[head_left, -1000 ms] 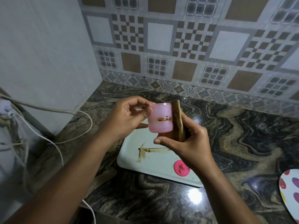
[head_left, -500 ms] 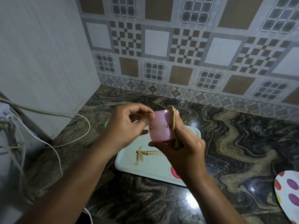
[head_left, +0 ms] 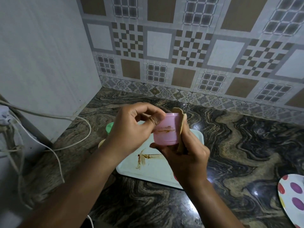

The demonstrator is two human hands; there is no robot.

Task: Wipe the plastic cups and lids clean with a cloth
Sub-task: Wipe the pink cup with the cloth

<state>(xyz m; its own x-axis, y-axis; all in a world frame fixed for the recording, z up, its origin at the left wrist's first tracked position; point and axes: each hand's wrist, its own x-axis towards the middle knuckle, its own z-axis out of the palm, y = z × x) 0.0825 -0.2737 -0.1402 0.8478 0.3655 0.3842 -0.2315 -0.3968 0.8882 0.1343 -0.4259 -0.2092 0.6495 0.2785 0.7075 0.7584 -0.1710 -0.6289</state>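
Observation:
A small pink plastic cup (head_left: 166,130) with a brown smear on its side is held above a white tray (head_left: 158,171). My left hand (head_left: 131,129) pinches the cup's rim with thumb and fingers. My right hand (head_left: 185,157) holds a tan cloth (head_left: 181,122) against the cup's right side, its thumb under the cup's base. A green cup (head_left: 109,127) and a pale yellowish item (head_left: 101,143) peek out behind my left wrist. A sliver of a pink lid (head_left: 175,177) shows on the tray beside my right wrist.
The tray carries a brown smear (head_left: 144,159) and lies on a dark marbled counter (head_left: 246,145). A polka-dot plate (head_left: 292,196) sits at the right edge. White cables (head_left: 65,119) run along the left. Tiled wall (head_left: 181,46) behind.
The cup has been turned in my hands, so the brown smear faces me again. The cloth has folded tighter against the cup's right side. My right wrist now covers most of the pink lid.

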